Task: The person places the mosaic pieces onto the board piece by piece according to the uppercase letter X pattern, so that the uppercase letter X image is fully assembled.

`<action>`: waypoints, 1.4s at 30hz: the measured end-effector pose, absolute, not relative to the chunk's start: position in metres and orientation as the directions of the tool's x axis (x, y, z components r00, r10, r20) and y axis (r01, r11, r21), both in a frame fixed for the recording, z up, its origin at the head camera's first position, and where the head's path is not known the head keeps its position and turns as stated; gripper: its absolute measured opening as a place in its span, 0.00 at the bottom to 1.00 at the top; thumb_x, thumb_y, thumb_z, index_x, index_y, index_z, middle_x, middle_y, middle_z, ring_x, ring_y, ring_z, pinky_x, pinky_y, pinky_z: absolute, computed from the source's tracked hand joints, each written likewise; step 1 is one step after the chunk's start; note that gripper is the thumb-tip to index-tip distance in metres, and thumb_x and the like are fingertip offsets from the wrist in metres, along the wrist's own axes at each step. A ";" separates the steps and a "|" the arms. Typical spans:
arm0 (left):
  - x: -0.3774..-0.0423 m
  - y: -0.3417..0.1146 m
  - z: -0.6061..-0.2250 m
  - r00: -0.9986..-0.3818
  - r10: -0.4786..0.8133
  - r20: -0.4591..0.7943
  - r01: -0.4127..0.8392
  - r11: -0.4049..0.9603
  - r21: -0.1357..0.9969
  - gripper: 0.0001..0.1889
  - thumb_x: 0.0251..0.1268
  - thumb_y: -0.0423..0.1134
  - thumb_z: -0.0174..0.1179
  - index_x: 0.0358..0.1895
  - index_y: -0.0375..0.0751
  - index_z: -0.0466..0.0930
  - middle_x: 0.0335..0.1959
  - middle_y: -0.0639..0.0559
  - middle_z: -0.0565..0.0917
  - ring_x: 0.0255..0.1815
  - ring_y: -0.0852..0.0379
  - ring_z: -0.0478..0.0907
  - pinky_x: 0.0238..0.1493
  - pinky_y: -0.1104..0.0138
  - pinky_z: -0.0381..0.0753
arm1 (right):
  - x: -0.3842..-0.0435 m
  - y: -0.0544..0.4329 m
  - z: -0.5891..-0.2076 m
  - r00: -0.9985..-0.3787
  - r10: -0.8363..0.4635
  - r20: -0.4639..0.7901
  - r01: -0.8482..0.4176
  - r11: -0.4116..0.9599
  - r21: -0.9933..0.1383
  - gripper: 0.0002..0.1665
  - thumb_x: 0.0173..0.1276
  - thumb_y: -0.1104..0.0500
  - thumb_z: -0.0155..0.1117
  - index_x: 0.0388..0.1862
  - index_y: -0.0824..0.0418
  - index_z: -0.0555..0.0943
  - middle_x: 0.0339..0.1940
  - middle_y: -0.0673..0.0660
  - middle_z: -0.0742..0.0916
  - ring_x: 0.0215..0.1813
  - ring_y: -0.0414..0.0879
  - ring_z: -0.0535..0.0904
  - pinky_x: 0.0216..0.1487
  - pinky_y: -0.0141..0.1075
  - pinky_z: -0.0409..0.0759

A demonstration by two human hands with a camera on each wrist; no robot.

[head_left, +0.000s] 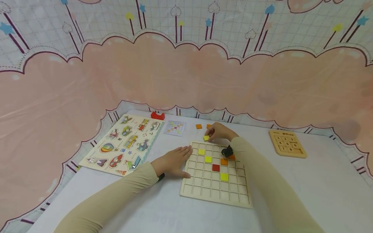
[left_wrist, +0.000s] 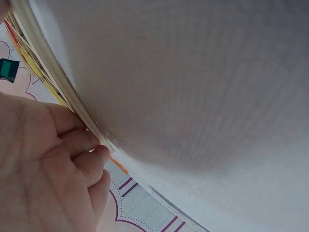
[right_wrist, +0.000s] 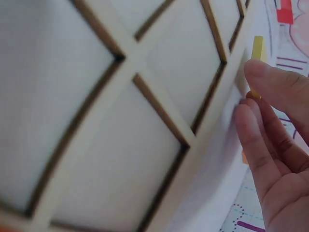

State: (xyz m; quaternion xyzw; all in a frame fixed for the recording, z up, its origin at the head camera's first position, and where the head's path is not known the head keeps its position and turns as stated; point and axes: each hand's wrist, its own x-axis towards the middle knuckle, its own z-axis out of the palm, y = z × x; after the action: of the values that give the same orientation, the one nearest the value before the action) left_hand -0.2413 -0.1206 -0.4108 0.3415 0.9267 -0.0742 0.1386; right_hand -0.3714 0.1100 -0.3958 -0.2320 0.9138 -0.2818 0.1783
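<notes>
A wooden grid board (head_left: pixel 201 191) lies on the table, with yellow tiles (head_left: pixel 224 177), a red tile (head_left: pixel 216 167) and orange tiles (head_left: pixel 224 161) in some of its squares. My left hand (head_left: pixel 175 160) rests at the board's left edge, fingers extended and thumb spread; the left wrist view shows its fingertips against that edge. Just beyond the board's far edge, my right hand (head_left: pixel 219 132) pinches a yellow tile (right_wrist: pixel 257 50) between thumb and fingers. Behind that hand lie loose orange tiles (head_left: pixel 198 126), one partly covered by it. My right sleeve hides the board's right side.
A printed pattern card (head_left: pixel 175 128) lies behind the board to the left. Left of it are a picture puzzle board (head_left: pixel 122 142) and a red piece (head_left: pixel 157 116). A wooden number puzzle (head_left: pixel 287 144) sits at the right. A patterned cloth backdrop (head_left: pixel 186 77) rises behind the table.
</notes>
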 end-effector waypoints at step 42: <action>-0.242 -0.120 -0.408 -0.717 0.630 -0.298 0.664 0.748 -0.016 0.54 0.57 0.71 0.49 0.74 0.34 0.44 0.77 0.42 0.47 0.78 0.49 0.45 0.77 0.59 0.48 | -0.238 0.190 -0.387 -0.763 -0.637 -0.112 -0.379 0.580 -0.721 0.14 0.51 0.62 0.74 0.37 0.63 0.82 0.30 0.53 0.82 0.33 0.41 0.75 0.35 0.27 0.79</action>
State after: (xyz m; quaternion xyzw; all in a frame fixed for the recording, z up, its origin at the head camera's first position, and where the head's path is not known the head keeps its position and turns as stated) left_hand -0.2420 -0.1205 -0.4078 0.3499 0.9245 -0.0611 0.1381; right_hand -0.2379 0.1904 -0.3869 -0.2919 0.8700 -0.3529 0.1828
